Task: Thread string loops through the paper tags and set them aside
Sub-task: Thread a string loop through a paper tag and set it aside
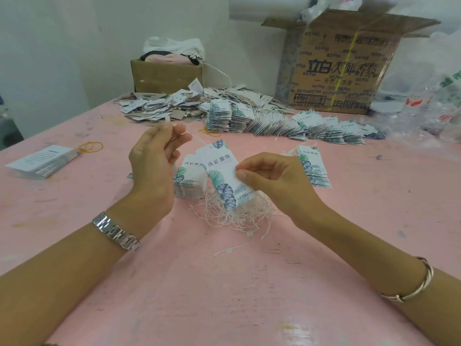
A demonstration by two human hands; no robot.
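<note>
A pink table [224,283], scuffed and stained, stands against a white wall.

At the back a small cardboard box [166,74] holds pink and white cloth. To the right a large cardboard box [336,71] stands with its flaps open and plastic bags poking from the top. Its front carries bold Chinese print beginning 立白, with rows of small repeated marks and a barcode. The rest is too soft to read.

The left hand [154,166] is raised, and its thumb and fingers pinch the end of a thin white string [198,140]. The string slants down to the top of a paper tag [222,176]. Whether it passes through the hole cannot be told.

The right hand [272,181] pinches that tag's side edge between thumb and forefinger, tilted above a tangle of string loops [237,216]. The tag is white with green and blue-grey leaves and a line of Chinese characters.

A stack of tags [189,186] sits beneath the left hand, and another stack [314,168] lies just beside the right. Rows of strung tags [287,123] and a loose heap [174,106] lie farther back.
</note>
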